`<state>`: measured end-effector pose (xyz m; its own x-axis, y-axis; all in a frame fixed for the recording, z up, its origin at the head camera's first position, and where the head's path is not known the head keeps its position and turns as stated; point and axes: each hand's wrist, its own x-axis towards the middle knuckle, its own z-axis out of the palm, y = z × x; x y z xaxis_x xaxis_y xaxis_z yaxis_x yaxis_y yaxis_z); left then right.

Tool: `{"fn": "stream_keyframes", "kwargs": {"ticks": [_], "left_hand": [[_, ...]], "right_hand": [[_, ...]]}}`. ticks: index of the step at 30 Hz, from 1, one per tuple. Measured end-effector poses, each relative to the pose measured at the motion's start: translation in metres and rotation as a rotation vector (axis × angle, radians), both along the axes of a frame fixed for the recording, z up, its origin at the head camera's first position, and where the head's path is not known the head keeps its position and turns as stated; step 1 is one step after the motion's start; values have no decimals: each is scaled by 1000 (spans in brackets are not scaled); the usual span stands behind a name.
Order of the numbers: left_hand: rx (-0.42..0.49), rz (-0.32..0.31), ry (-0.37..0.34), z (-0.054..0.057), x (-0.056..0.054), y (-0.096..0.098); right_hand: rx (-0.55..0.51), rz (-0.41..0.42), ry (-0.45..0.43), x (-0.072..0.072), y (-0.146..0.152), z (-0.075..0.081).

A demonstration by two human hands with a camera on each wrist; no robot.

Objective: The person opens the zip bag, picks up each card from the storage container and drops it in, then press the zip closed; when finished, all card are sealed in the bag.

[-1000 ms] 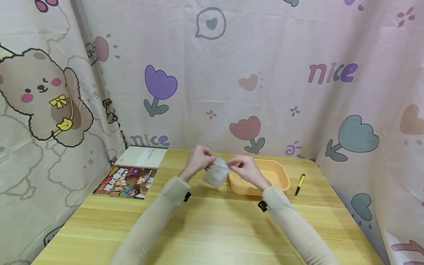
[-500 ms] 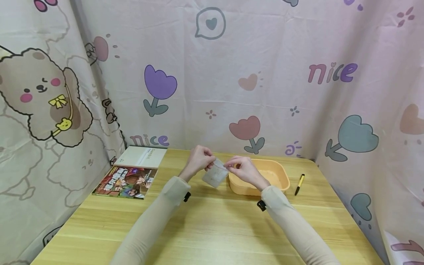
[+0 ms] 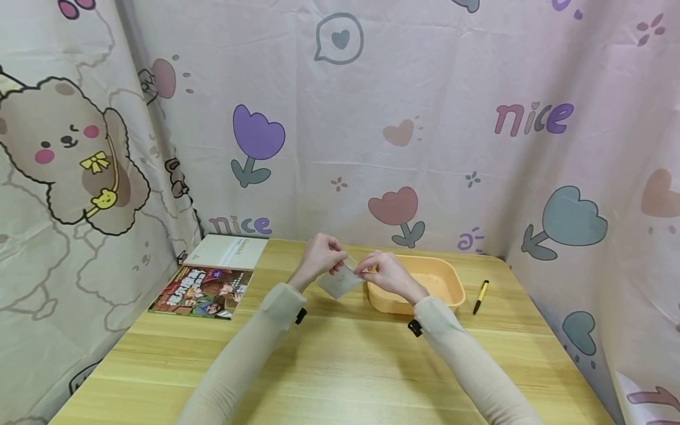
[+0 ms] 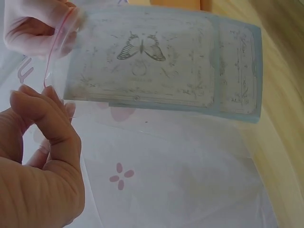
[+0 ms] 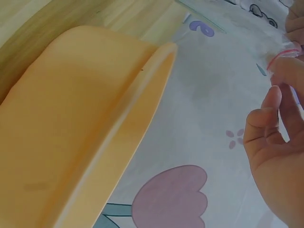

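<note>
A clear zip bag [image 3: 339,281] with a red seal line hangs above the table between both hands. Pale blue-edged sheets [image 4: 142,61] lie inside it, and the front one bears a butterfly print. My left hand [image 3: 317,260] pinches one end of the bag's mouth. At the other end, the thumb and fingers of my right hand [image 3: 388,274] pinch the same edge. The left wrist view shows the red line running between the two hands. In the right wrist view, my right hand [image 5: 278,123] hides most of the bag.
An orange-yellow plastic tub [image 3: 398,306] stands just behind and beside my right hand. A yellow and black pen [image 3: 481,297] lies right of it. On the table's left are a colourful magazine [image 3: 204,292] and a pale book [image 3: 228,251]. Printed curtains [image 3: 329,118] border the table.
My right hand has moved a little left and down, closer to the left hand. The bag has tilted and its lower end has swung left. My left hand has stayed in place.
</note>
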<state>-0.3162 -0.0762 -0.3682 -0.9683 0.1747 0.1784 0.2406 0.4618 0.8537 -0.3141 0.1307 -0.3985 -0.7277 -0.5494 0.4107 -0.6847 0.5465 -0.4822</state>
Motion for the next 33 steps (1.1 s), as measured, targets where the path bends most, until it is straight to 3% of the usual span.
{"fn": "stream_keyframes", "kwargs": {"ticks": [7, 16, 22, 28, 33], "left_hand": [[5, 2, -6, -1, 0, 0], [53, 20, -21, -3, -3, -5], [105, 43, -40, -7, -4, -5], [162, 84, -34, -10, 1, -3], [180, 98, -25, -10, 4, -2]], "right_hand": [[23, 1, -14, -1, -2, 0], [-181, -46, -125, 1, 4, -3], [-303, -49, -97, 3, 8, -9], [-339, -47, -114, 3, 6, -18], [-361, -102, -180, 3, 3, -20]]}}
